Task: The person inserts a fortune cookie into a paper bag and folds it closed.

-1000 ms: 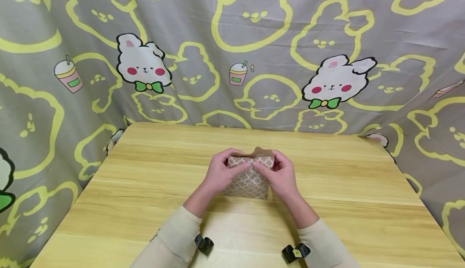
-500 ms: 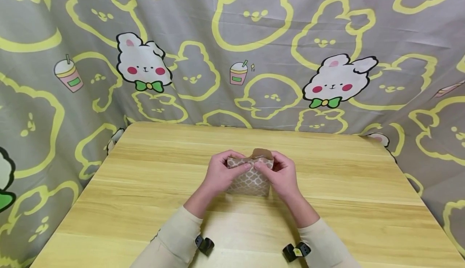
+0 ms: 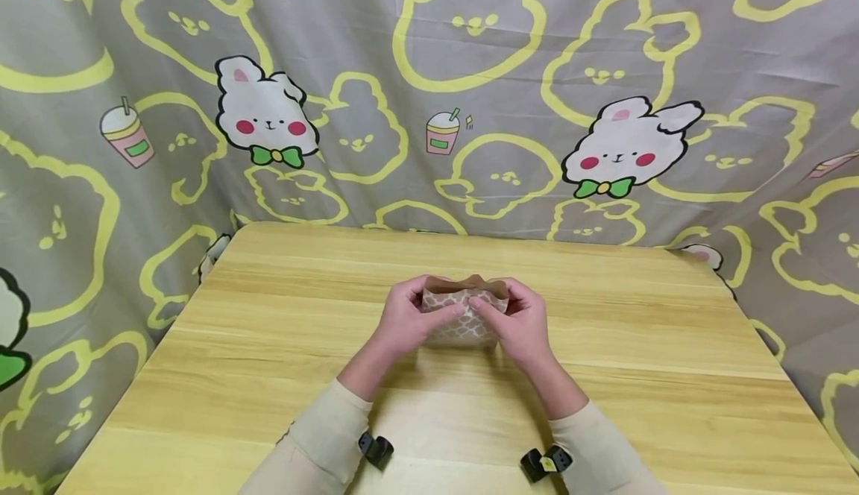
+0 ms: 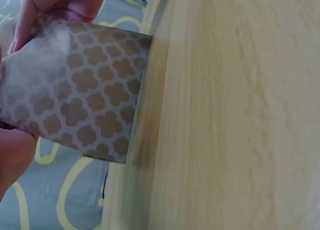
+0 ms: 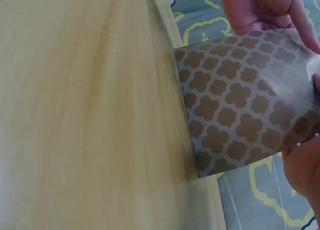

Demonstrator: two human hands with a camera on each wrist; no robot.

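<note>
A brown paper bag with a white quatrefoil lattice (image 3: 463, 329) stands between both hands over the middle of the table. Its mouth gapes at the top, showing plain brown paper inside; what lies deeper is hidden. At the left side of the mouth, my left hand (image 3: 405, 317) grips the rim with the thumb across the front. My right hand (image 3: 527, 317) holds the right side the same way, and the two thumb tips nearly meet. The patterned front of the bag (image 4: 95, 92) fills much of the left wrist view. In the right wrist view, the bag's bottom edge is close to the tabletop.
The light wooden table (image 3: 268, 361) spreads out around the hands. Behind it and at both sides hangs a grey curtain (image 3: 376, 40) with yellow outlines and white rabbits. Small black devices (image 3: 546, 464) sit at both sleeved wrists.
The bag's mouth has spread wider, and its back rim now shows along the top. The bag's lower edge has swung away from the person. Both hands stay nearly in place.
</note>
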